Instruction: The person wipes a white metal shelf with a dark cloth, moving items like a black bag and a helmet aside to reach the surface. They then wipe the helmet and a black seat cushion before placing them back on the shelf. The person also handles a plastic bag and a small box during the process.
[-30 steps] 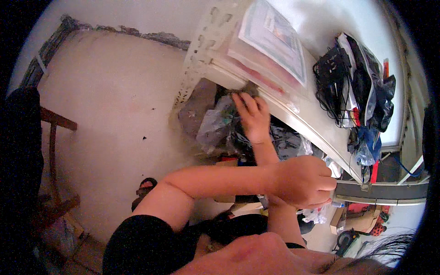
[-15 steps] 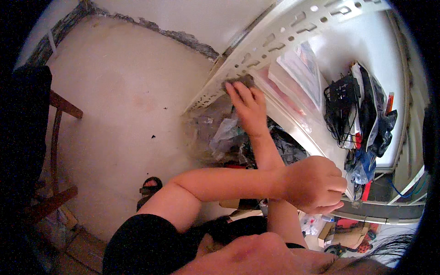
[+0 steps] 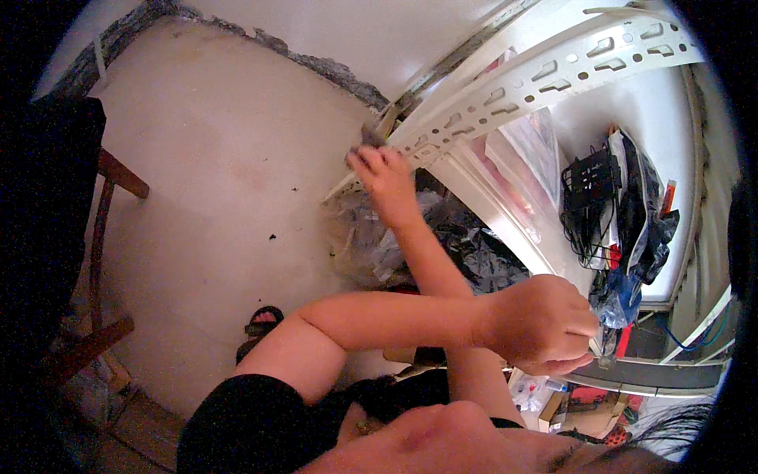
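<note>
My forearms cross, the left one lying over the right. My right hand (image 3: 384,178) reaches to the far end of a white perforated shelf upright (image 3: 505,108). Its fingers are closed on a blurred dark grey wad, perhaps a rag (image 3: 373,136), at the upright's edge. My left hand (image 3: 541,325) is curled into a fist beside the white shelf edge (image 3: 517,229). Whatever its fingers hold, if anything, is hidden.
Clear plastic bags (image 3: 367,245) and a black plastic bag (image 3: 485,257) lie under the shelf. On the shelf stand a black wire basket (image 3: 590,201) and plastic packets (image 3: 517,166). A wooden chair leg (image 3: 96,245) is at the left; a cardboard box (image 3: 553,412) sits lower right.
My right hand has moved left with the dark grey wad, from the upright's face to its outer edge. The left fist stays nearly in place. The view has shifted slightly.
</note>
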`<state>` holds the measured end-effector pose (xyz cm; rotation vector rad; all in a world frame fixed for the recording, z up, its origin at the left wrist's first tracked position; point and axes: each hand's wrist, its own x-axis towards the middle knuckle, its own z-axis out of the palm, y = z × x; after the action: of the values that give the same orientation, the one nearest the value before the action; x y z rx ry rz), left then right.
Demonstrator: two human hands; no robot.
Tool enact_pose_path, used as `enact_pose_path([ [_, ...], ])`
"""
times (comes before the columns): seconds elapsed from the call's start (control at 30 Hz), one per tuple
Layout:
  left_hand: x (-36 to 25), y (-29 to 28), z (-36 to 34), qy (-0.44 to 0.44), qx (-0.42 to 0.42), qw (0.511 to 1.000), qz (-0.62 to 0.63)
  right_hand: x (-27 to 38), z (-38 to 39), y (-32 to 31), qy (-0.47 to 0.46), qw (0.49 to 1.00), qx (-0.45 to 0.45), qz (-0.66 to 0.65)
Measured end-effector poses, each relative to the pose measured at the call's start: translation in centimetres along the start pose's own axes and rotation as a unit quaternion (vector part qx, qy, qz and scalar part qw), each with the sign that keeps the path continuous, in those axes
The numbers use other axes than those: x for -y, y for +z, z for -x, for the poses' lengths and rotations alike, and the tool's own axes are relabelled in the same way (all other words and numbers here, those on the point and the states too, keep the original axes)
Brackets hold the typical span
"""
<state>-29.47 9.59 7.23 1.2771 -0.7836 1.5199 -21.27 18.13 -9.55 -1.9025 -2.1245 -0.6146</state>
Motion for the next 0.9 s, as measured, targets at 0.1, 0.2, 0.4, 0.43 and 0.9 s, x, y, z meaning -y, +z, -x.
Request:
enact_pose_path([
  [0.1, 1.0, -1.4, 2.5, 0.002, 0.045, 0.998, -0.054, 2.0, 4.1, 0.7, 0.085, 0.981, 0.067, -0.159],
  [0.2, 1.1, -7.2, 7.6, -0.062, 0.15, 0.967, -0.196, 3.5, 8.5, -0.2, 0.347, 0.836, 0.025, -0.424],
  [0.4, -2.1, -13.7, 17.7, -0.52, -0.02, 0.813, -0.262, 5.9, 8.6, -3.8, 0.326, 0.894, -0.067, -0.301],
  [0.43, -2.2, -13.4, 18.8, -0.576, -0.055, 0.794, -0.186, 6.2, 8.7, -3.6, 0.308, 0.907, -0.06, -0.281],
  [0.9, 6.4, -16.0, 11.7, -0.28, -0.062, 0.856, -0.43, 7.5, 13.1, -3.6, 0.352, 0.901, -0.027, -0.254],
])
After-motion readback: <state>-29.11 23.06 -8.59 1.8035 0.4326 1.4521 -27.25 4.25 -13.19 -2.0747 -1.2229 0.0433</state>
